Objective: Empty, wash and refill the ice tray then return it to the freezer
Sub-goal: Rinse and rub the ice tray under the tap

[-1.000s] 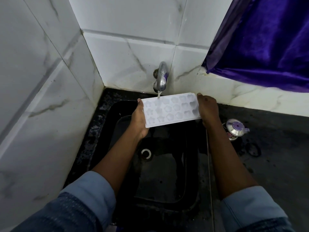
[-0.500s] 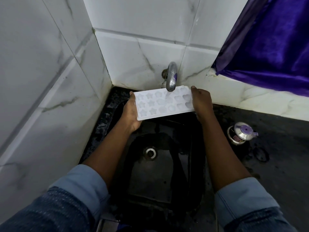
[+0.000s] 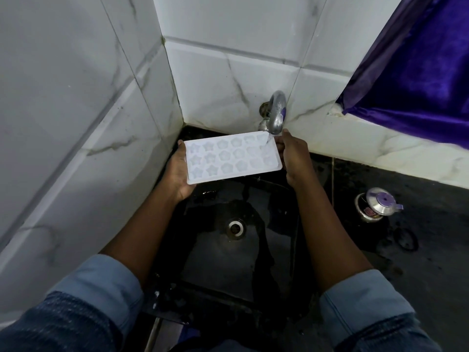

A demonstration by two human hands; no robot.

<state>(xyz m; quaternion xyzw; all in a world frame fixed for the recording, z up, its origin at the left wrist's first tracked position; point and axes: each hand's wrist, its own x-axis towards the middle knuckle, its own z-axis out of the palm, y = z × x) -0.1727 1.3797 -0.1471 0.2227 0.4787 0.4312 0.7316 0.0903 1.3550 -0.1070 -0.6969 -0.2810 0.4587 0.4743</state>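
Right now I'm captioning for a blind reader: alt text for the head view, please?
Two hands, left hand and right hand, hold a white ice tray level under a running tap, above a dark sink. A small steel container stands on the counter to the right.

A home kitchen washing corner. White marble-veined wall tiles (image 3: 83,102) meeting at a corner, a curved steel tap (image 3: 277,113) fixed to the wall over a dark wet rectangular sink (image 3: 228,262) with round metal drain (image 3: 235,227). Black stone counter (image 3: 431,245) alongside, bearing a small lidded steel pot (image 3: 375,204); purple satin curtain (image 3: 418,72) hanging above.
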